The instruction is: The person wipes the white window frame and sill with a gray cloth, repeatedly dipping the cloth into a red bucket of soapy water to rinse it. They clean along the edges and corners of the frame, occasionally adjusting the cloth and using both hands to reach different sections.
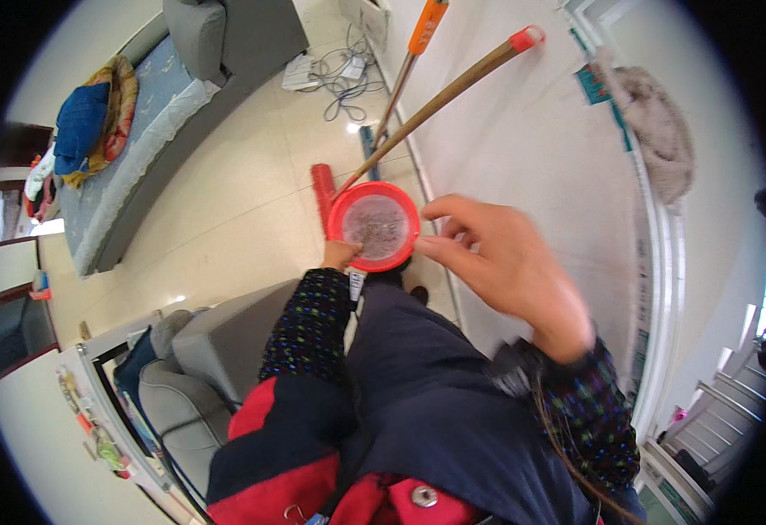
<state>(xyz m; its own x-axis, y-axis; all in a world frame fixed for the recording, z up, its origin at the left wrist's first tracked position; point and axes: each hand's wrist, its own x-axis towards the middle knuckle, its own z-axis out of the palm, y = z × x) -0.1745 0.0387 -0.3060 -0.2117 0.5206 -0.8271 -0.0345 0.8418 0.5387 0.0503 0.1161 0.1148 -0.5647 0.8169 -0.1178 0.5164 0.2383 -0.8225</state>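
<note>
My left hand (342,254) grips the near left rim of a round, red-rimmed filter or sieve (375,226), its thumb on the edge. Grey dust or lint lies on its pale, mesh-like middle. To the right of the red rim is my right hand (478,252), slightly blurred, its thumb and forefinger apart with nothing seen between them. Beyond the round part, a broom with a red head (322,190) and a wooden handle (448,95) leans towards the white wall. Another pole with an orange grip (427,29) stands beside it, above a dark blue head (369,151).
A grey sofa (192,131) with folded blankets (84,125) stands at the upper left. Tangled cables (350,82) lie on the tiled floor by the wall. Grey seating (225,335) is at the lower left, and a metal rack or ladder (717,407) at the lower right.
</note>
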